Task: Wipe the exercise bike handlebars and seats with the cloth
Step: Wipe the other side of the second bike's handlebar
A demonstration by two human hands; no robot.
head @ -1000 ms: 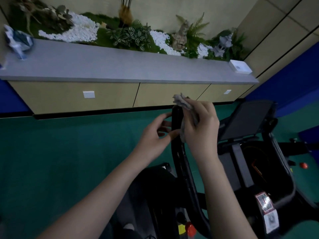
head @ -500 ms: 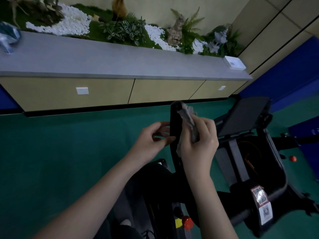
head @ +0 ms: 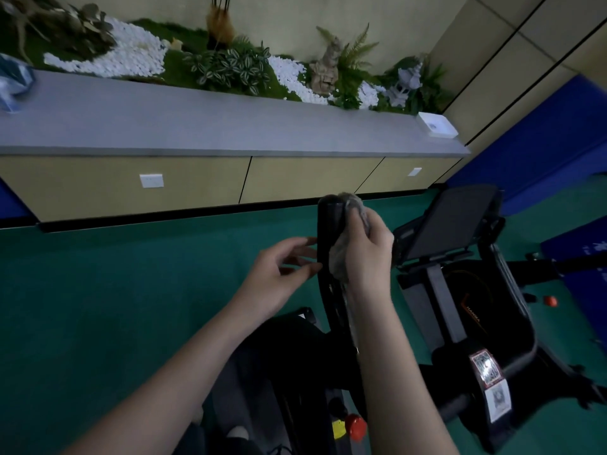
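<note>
Item: black handlebar point(head: 330, 224) of an exercise bike point(head: 460, 323), rising upright at centre frame with its rounded end topmost. Item: grey cloth point(head: 340, 257), bunched, pressed against the right side of the handlebar just below its end; a crumpled corner shows above the fingers and a fold hangs beneath the palm. Right hand point(head: 368, 254): closed around the cloth, fingers curled, holding it against the bar. Left hand point(head: 279, 274): partly open, holding nothing, fingers loosely bent, fingertips point(head: 315, 267) touching or just beside the left edge of the handlebar; contact cannot be confirmed. Both forearms bare, entering from the lower edge. Item: dark tilted console panel point(head: 453, 221), to the right of the handlebar. Item: QR-code stickers point(head: 489, 382) on the bike frame, lower right. Item: red knob point(head: 356, 426) with a yellow tag beside it, low on the bike near the bottom edge. Item: second red knob point(head: 550, 301), far right. Floor: green carpet point(head: 115, 307). Background: long grey counter point(head: 213, 126) over beige cabinet fronts, with a planter display point(head: 230, 67) of foliage and white pebbles behind it. Item: small white tray point(head: 437, 125) at the counter's right end. Blue wall padding point(head: 542, 136) at right.
</note>
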